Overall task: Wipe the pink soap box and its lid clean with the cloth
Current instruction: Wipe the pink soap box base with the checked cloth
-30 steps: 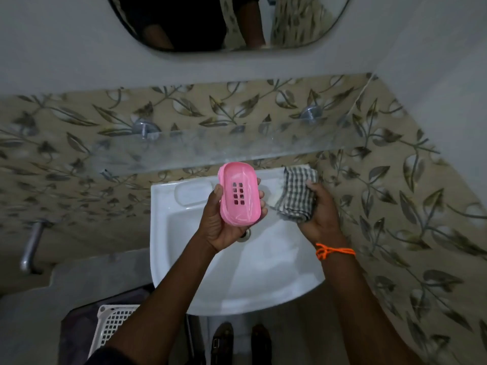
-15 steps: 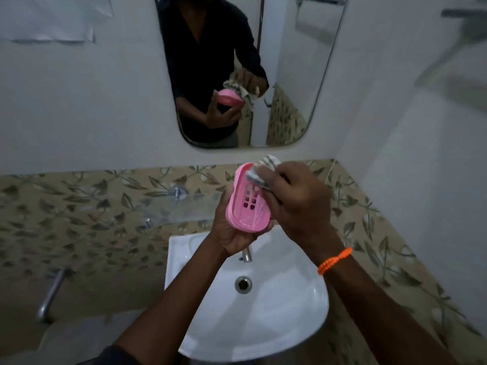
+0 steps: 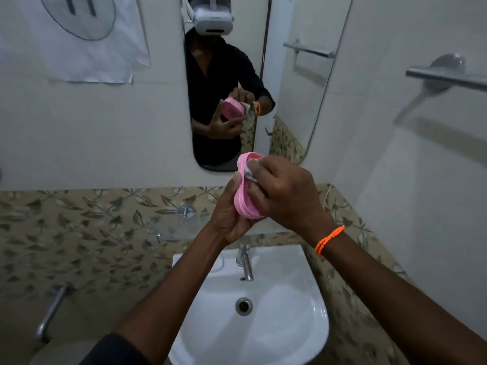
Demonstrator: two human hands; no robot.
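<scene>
One pink soap box, held upright above the sink, open side facing the right hand, so most of its inside is hidden. Slots not visible; can't tell whether this is the base or the lid. Only one pink piece in view; a second piece is not visible directly.

Left hand grips the box from behind and below: thumb tip against the left rim, other fingers curled round the back, hidden by the box.

Right hand has fingers curled together, pinching one cloth and pressing it into the upper inside of the box. Only a small bunched bit of cloth shows between the fingertips and the top rim; the rest is hidden under the palm, pattern hard to read.

One orange bead bracelet on the right wrist.

Below the hands: one tap, one drain. Sink front edge cut off at the frame bottom.

Behind the fingers: one mirror reflecting the person, the pink box and cloth, top cut off. One towel rail at right, cut off by the frame edge. One paper sheet on the wall upper left, also cropped.
</scene>
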